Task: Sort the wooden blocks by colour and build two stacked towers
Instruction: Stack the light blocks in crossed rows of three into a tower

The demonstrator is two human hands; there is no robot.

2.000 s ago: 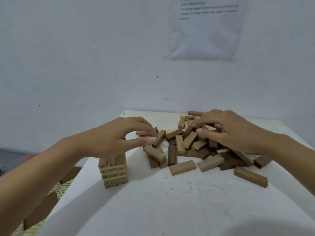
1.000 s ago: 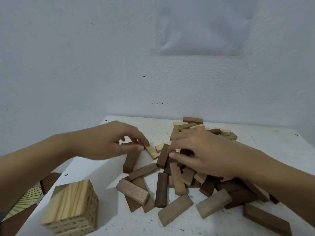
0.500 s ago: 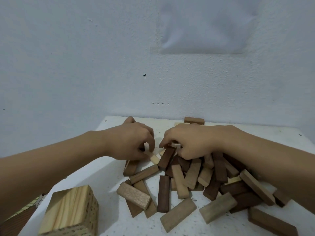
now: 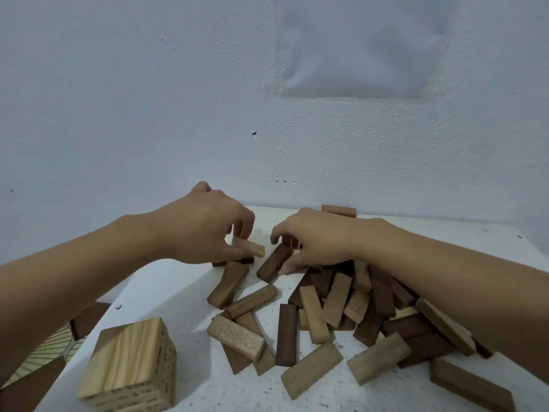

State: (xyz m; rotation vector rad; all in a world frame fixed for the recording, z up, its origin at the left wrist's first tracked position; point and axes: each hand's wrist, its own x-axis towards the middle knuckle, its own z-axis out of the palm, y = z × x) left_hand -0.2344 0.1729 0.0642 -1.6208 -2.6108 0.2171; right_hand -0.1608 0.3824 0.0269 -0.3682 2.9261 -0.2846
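Left fingers (image 4: 244,227) and thumb are pinched on a pale block (image 4: 251,250). It is held tilted just above the worktop (image 4: 178,281), one end buried in the left hand (image 4: 205,227).

Across the gap, the right fingers (image 4: 277,235) curl down over the far end of a dark block (image 4: 273,261), thumb laid along its side. Gripping it, or something under the palm? Cannot tell, because the right hand (image 4: 318,236) covers that spot. A sliver of pale wood peeks out by the thumb, too small to name.

Moving outward, the loose pile (image 4: 335,301) of pale and dark blocks sprawls beneath the right forearm, which hides a good part of it. A brown block (image 4: 339,210) at the back shows only partly behind the knuckles.

Near-left stands the pale tower (image 4: 127,364), seen from above, its base running to the bottom edge. A long dark block (image 4: 469,388) lies at the near-right corner.

Past the worktop's left edge are striped and dark shapes (image 4: 86,319), cut off and unclear. On the wall (image 4: 118,114) hangs a paper sheet (image 4: 356,55), clipped by the top edge, its print unreadable.
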